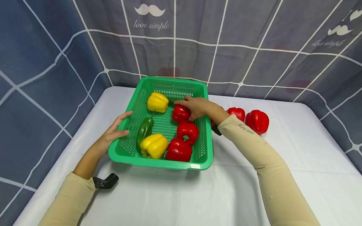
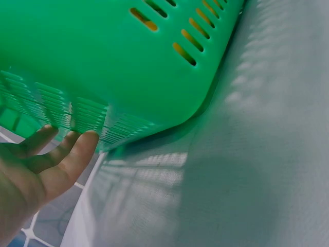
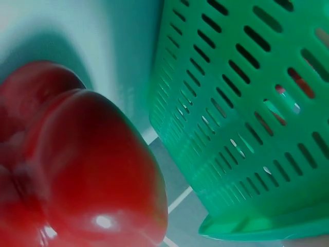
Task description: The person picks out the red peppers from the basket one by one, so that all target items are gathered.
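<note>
A green slotted basket point(image 1: 204, 157) stands mid-table holding two yellow peppers point(image 1: 157, 102) point(image 1: 154, 145), a green pepper point(image 1: 145, 130) and three red peppers. My right hand point(image 1: 186, 108) reaches over the basket's right wall and grips the far red pepper point(image 1: 179, 114), fingers on top and thumb below. My left hand point(image 1: 121, 124) rests against the basket's left wall with straight fingers. The left wrist view shows those fingers point(image 2: 77, 152) touching the basket's slotted wall point(image 2: 128, 67). The right wrist view shows the basket's outer wall point(image 3: 247, 128) and a red pepper point(image 3: 77, 164) outside it; no hand is visible there.
Two more red peppers point(image 1: 237, 113) point(image 1: 257, 121) lie on the white tablecloth point(image 1: 282, 150) just right of the basket. A blue-grey checked curtain point(image 1: 198, 40) closes off the back and both sides. A black wrist mount point(image 1: 106, 181) sits at my left forearm.
</note>
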Motion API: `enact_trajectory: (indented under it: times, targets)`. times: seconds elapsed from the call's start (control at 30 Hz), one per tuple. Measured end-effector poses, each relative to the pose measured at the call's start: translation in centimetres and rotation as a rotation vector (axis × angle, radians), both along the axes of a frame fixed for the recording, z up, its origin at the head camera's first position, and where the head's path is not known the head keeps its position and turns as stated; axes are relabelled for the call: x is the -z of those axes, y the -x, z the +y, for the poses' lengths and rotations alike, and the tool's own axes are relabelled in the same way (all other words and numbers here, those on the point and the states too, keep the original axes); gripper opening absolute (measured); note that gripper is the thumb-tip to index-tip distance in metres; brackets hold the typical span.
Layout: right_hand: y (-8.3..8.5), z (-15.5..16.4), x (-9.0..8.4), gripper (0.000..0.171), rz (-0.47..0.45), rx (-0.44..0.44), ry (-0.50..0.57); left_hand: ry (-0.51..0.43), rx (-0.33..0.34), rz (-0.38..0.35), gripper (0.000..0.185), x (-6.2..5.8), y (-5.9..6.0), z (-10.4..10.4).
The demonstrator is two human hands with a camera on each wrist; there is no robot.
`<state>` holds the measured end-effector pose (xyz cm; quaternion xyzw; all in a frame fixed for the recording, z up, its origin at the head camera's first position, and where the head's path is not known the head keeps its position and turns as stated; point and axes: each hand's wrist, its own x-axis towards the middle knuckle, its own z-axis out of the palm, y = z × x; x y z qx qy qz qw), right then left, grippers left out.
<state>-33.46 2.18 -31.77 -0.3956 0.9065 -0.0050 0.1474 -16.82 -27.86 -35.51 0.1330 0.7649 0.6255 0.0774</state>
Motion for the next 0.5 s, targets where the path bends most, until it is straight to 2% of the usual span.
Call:
enact_trajectory:
  times: [0.5]
  targets:
    - [-0.01, 0.44, -0.14, 0.084, -0.042, 0.048, 0.165, 0.026, -0.011, 0.034, 0.064, 0.04, 0.02, -0.11]
